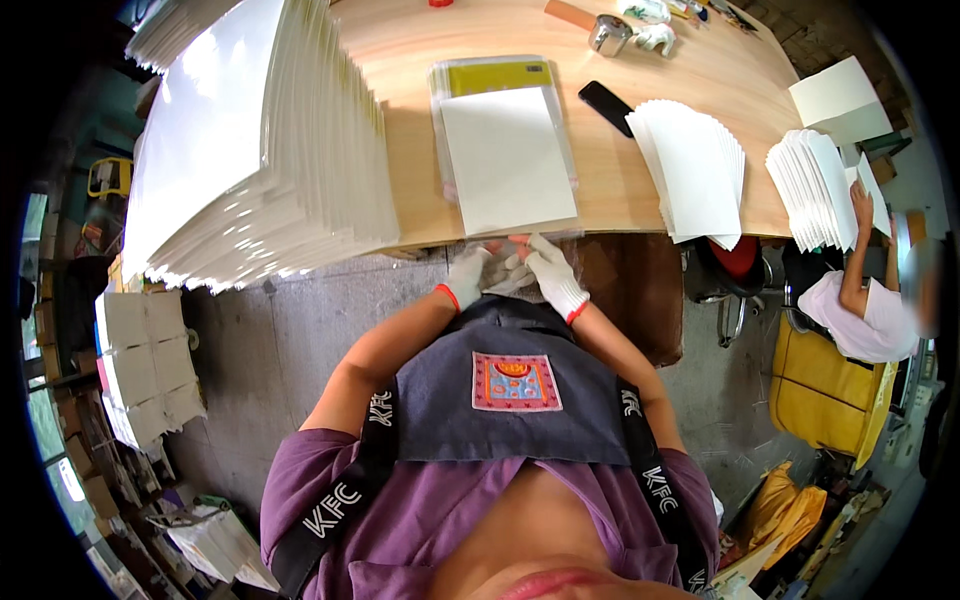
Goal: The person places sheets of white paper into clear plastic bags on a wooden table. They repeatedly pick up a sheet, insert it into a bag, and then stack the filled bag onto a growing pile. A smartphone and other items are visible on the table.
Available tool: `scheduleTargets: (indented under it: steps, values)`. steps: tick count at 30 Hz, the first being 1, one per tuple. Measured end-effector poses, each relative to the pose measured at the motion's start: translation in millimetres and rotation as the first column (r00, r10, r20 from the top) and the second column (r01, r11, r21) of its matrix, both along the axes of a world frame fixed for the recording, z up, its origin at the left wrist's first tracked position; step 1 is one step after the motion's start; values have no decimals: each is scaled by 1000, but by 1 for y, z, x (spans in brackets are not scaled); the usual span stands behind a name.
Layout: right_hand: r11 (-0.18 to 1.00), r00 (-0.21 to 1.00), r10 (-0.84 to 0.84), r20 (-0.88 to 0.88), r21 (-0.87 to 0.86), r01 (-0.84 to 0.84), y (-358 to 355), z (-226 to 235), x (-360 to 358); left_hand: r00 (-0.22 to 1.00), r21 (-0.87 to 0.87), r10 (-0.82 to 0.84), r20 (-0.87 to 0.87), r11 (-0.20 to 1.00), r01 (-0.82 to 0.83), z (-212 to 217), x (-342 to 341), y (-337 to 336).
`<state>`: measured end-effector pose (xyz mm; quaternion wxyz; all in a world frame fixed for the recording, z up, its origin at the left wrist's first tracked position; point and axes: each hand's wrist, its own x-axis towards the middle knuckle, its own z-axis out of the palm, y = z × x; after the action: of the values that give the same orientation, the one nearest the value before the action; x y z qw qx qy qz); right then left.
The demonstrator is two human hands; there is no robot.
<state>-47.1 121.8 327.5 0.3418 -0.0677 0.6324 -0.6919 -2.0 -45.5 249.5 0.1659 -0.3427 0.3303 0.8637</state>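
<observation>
My left hand [466, 278] and my right hand [553, 276] are close together at the table's front edge, in white knit gloves with red cuffs and bare fingertips. Their fingers are bent around a thin clear plastic sleeve [514, 281], partly hidden by the gloves. Just beyond them, a white sheet [509, 160] lies on a pile of clear plastic sleeves [436, 125] with a yellow band at its far end. I cannot tell whether the sleeve in my hands touches the sheet.
A tall stack of white sleeved sheets [210, 160] stands left on the table [410, 150]. To the right lie a black phone [606, 107] and fanned white cards [690, 165]. A metal cup [609, 36] stands farther back. Another person [865, 315] handles white sheets at far right.
</observation>
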Motion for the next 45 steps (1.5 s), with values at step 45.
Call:
scheduleTargets:
  steps: [45]
  values:
    - [691, 297, 544, -785, 620, 372, 35, -13, -45, 733, -909, -676, -80, -251, -331, 67, 24, -84]
